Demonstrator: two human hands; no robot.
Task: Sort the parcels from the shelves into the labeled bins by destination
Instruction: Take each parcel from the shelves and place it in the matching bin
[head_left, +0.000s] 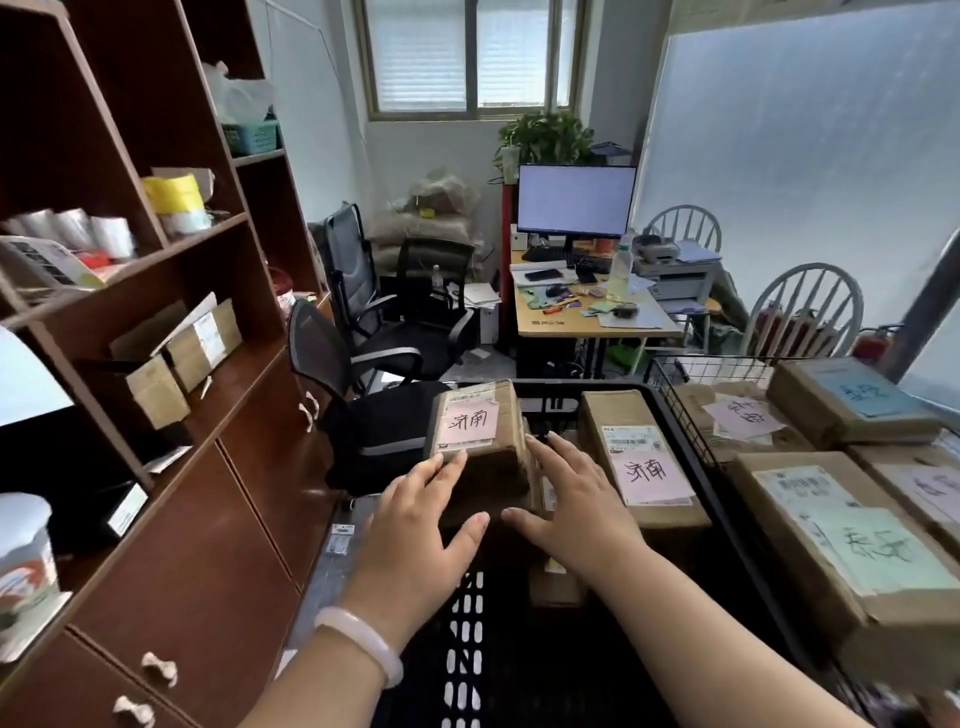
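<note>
We pressed one brown cardboard parcel (475, 436), pink-labelled, between our left hand (421, 519) and right hand (576, 499), both grips apart, fingers straight, at the black plastic crate (465, 649)'s far-left corner; a second pink-labelled parcel (639, 457) lay inside.

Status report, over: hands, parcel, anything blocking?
Left hand, right hand open, pressing sides of pink-label parcel. Parcel over black bin. Second parcel close on right.

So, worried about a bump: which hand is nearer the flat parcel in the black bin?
Right. The right hand is beside the flat parcel; the left hand lies past the raised parcel.
</note>
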